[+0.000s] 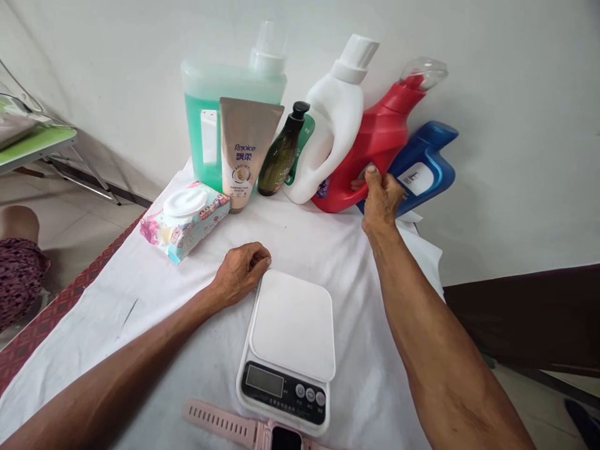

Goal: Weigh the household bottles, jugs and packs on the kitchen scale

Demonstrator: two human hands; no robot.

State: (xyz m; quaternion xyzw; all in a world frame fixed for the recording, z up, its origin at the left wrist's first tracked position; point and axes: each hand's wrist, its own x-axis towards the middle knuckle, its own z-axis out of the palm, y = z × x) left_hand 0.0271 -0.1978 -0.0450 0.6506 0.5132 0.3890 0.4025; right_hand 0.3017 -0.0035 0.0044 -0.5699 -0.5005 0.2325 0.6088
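My right hand [383, 197] is wrapped round the handle of a red detergent bottle [375, 140], which tilts to the right under its clear cap. A blue bottle [424, 169] leans just right of it, partly behind my hand. To its left stands a white jug-shaped bottle [323, 125] with a white cap. My left hand [244, 269] lies on the cloth with fingers curled in, at the upper left corner of a white kitchen scale [293, 325]. Nothing shows in those fingers. The scale's plate is bare and its display looks blank.
Along the wall stand a large green-liquid bottle [197, 125], a Rejoice tube [246, 144] and a dark pump bottle [281, 153]. A wipes pack [185, 219] lies in front. A pink-strapped watch [225, 422] lies by the scale. A person's knee [19, 225] shows at left.
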